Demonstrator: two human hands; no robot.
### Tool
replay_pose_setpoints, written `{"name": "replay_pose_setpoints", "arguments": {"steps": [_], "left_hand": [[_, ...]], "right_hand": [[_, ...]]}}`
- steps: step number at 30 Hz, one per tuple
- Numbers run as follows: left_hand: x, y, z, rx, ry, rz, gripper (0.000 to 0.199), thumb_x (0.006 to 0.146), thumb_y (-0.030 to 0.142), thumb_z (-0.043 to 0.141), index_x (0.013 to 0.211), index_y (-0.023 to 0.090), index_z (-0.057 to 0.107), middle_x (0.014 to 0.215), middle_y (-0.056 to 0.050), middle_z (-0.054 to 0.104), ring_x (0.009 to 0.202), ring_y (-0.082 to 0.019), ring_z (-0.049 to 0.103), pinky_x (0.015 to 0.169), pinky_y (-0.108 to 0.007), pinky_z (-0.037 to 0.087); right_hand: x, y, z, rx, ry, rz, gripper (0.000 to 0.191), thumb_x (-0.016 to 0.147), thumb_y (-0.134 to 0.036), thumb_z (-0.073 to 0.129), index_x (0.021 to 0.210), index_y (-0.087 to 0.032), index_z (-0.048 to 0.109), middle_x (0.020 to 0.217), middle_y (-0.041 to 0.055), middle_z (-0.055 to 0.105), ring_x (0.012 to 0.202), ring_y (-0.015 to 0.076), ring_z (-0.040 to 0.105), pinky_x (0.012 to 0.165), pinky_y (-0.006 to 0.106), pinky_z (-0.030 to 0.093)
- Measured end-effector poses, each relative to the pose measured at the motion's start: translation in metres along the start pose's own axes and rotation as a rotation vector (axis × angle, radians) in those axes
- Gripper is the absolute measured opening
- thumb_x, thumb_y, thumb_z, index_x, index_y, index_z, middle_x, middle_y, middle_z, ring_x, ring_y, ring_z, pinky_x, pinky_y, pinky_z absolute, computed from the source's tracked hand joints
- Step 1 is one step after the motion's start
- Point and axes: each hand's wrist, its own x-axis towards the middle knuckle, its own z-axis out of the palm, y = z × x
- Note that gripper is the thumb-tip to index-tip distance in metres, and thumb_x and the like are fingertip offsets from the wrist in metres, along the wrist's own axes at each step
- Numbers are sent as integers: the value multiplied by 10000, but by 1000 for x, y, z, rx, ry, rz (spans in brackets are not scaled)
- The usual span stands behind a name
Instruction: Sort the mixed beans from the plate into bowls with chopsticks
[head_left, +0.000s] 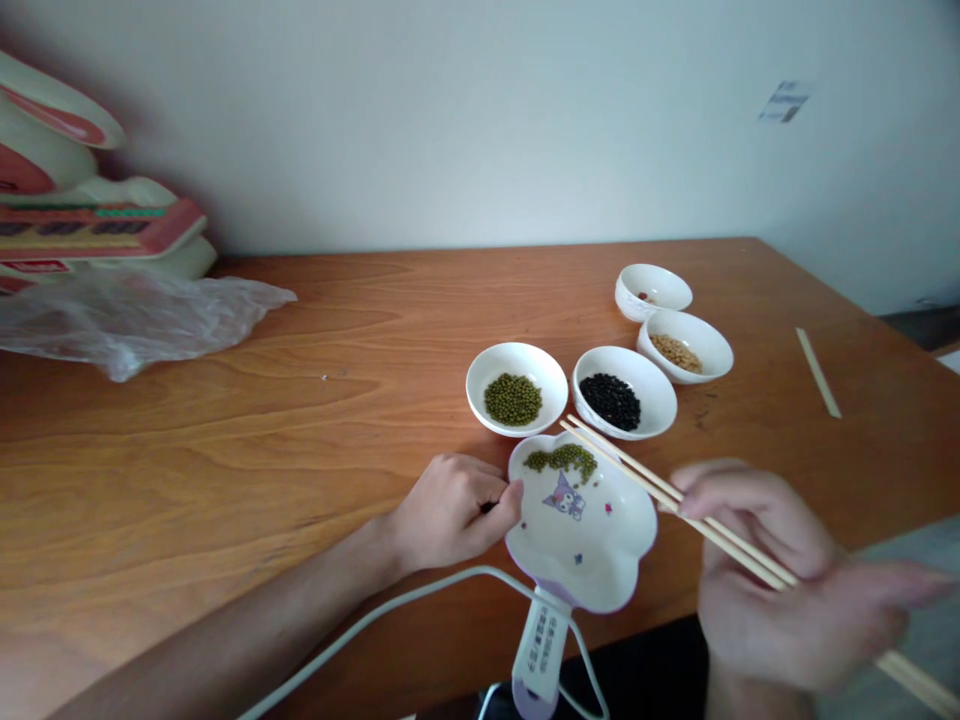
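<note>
A pair of wooden chopsticks point(645, 480) is held in my right hand point(780, 570), which is partly blurred. Their tips are over the top edge of a white flower-shaped pan point(604, 550), close to the bowl of black beans point(609, 402). My left hand point(461, 510) is closed at the pan's left rim, with the thumb on the rim; its curled fingers are partly hidden. Green mung beans point(562, 460) lie in the upper part of the pan, above a cartoon print. Just behind the pan stands a white bowl point(480, 390) of mung beans.
Two more white bowls stand behind: one with tan beans point(676, 353), one with a few small bits point(649, 297). A pale stick point(817, 372) lies at right. A white cord point(420, 584) crosses in front. Clear plastic point(150, 315) and a toy keyboard point(97, 235) are at left.
</note>
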Motion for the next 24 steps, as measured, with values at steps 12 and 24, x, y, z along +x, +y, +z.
{"name": "replay_pose_setpoints", "arguments": {"steps": [12, 24], "left_hand": [[0, 0, 0, 7, 16, 15, 523, 1133, 279, 402, 620, 178, 383, 566, 24, 467, 527, -94, 358, 567, -290, 277], [0, -1, 1, 29, 13, 12, 519, 1132, 280, 400, 622, 181, 400, 572, 22, 484, 535, -101, 381, 576, -292, 293]], "right_hand": [[-55, 33, -48, -207, -140, 139, 946, 934, -904, 86, 736, -227, 717, 804, 79, 721, 787, 254, 698, 709, 358, 558], [-60, 39, -52, -179, -95, 133, 914, 989, -850, 136, 722, -218, 740, 817, 95, 734, 814, 268, 698, 708, 373, 550]]}}
